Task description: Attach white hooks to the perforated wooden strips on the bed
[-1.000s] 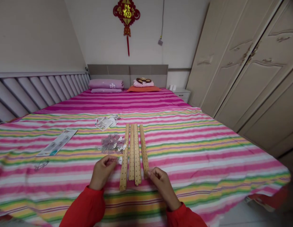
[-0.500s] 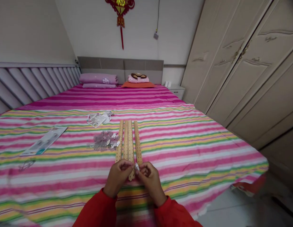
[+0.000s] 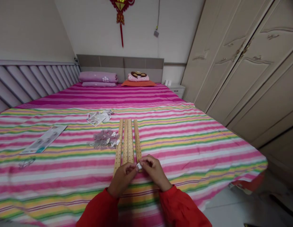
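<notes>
Okay, your left hand (image 3: pixel 122 178) and right hand (image 3: pixel 154 170) are both closed in a narrow pinch on a small silver piece (image 3: pixel 139 166), right at the near end of the last of four holed wooden strips (image 3: pixel 137 142) lying side by side on the striped bed (image 3: pixel 196 151). You seem to be fitting that piece to the strip, so the next move calls for a steady pinch. Compared with a moment ago, your hands sit further up, over the strip's end, and the sparkly pile (image 3: pixel 104 139) stays just left of the strips.
</notes>
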`<state>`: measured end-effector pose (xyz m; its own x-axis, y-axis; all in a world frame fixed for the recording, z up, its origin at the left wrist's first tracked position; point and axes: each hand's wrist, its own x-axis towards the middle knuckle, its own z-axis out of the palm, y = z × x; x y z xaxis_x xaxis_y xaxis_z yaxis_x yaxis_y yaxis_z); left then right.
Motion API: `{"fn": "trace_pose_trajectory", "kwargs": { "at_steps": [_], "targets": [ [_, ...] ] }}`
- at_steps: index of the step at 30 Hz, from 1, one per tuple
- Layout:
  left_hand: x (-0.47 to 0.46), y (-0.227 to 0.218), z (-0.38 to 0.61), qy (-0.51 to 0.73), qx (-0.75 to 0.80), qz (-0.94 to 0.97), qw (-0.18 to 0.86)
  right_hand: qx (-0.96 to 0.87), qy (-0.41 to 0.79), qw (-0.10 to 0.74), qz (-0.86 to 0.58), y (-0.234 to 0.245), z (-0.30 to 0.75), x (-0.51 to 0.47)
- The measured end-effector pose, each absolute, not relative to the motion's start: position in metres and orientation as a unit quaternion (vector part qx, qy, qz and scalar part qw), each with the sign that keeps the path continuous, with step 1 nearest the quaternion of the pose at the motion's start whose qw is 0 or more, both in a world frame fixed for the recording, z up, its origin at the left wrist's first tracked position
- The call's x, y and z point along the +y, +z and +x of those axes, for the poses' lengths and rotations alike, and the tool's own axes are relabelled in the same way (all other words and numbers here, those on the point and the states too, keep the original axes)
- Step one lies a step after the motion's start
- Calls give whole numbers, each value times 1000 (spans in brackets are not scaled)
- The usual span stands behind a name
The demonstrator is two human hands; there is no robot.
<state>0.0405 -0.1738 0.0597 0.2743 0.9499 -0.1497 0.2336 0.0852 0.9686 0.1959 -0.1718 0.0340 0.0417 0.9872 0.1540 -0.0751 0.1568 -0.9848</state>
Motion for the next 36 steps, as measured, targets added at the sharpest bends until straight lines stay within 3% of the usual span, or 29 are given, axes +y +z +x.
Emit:
{"fn": "trace_pose_trajectory", "kwargs": {
  "at_steps": [7,15,21,30,33,36],
  "targets": [
    [-173,42,54,355,533,476,603,-405,560,569,-446,31,194,-165],
    [-181,28,63,352,532,428,640,-368,572,584,-444,23,197,-167],
    [-193,28,53,407,532,546,503,-360,581,576,-448,17,208,-158],
    [-213,2,55,382,526,542,532,-407,600,514,-459,14,210,-148],
    [-214,-4,53,387,525,600,463,-413,598,512,-457,13,209,-145],
    [-210,-2,49,388,517,694,318,-420,593,510,-461,12,208,-144]
  ]
}}
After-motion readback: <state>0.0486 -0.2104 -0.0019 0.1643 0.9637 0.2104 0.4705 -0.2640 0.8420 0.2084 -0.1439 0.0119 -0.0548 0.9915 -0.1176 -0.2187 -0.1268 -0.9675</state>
